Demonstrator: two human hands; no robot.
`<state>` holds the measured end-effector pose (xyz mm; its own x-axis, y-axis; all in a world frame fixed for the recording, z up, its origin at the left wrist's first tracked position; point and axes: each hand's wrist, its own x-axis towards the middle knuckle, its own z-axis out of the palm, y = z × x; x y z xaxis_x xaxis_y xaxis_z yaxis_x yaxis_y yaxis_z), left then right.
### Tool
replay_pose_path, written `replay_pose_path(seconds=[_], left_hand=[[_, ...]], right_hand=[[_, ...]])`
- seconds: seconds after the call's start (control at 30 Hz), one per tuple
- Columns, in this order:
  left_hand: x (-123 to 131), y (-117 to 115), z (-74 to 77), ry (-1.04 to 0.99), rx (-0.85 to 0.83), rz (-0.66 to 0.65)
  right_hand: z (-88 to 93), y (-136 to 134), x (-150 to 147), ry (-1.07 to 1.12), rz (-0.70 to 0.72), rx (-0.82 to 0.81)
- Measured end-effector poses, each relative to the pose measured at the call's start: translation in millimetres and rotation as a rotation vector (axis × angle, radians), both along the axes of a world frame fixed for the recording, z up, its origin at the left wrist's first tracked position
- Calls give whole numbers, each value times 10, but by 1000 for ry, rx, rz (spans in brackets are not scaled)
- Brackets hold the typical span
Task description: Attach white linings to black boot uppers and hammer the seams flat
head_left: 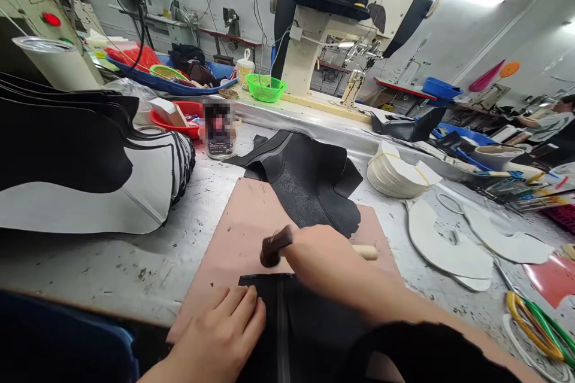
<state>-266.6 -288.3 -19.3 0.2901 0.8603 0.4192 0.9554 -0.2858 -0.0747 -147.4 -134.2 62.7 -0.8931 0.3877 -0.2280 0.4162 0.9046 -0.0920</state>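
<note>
My right hand [323, 263] is closed around a small hammer [275, 246] with a dark head and a pale wooden handle. The head hangs just above a black leather piece [287, 317] with a centre seam that lies on a pink cutting mat [233, 239]. My left hand [224, 326] rests on the left edge of that piece, fingers together and pressing it down. A second black leather piece [309, 182] lies at the far end of the mat.
A stack of black-and-white cut panels [85, 179] fills the left of the table. A glass jar [219, 131] stands behind the mat. White insole-shaped pieces [399, 173] and flat white cut-outs [449, 245] lie right. A post sewing machine [332, 30] stands behind; another person [552, 119] sits far right.
</note>
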Motion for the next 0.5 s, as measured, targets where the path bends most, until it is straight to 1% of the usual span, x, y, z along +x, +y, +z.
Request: replay_pose_path(seconds=[0.07,0.13,0.2,0.3,0.43,0.5], left_hand=[[18,-16,-20,-11,1,1],[38,-25,-9,-10,3,-22],[65,-35,21,20,14,-25],[112,-56,54,96,47,7],[140,-84,56,111,70,38],[130,-101,52,109,70,32]], right_hand=[[-43,5,9,16,24,12],[-76,-2,6,-6,69,-1],[-110,-24,-22,35,42,19],[-173,-70,-104,147,4,22],[-200,-70,-127,144,90,-13],[-191,-37,-45,162,30,4]])
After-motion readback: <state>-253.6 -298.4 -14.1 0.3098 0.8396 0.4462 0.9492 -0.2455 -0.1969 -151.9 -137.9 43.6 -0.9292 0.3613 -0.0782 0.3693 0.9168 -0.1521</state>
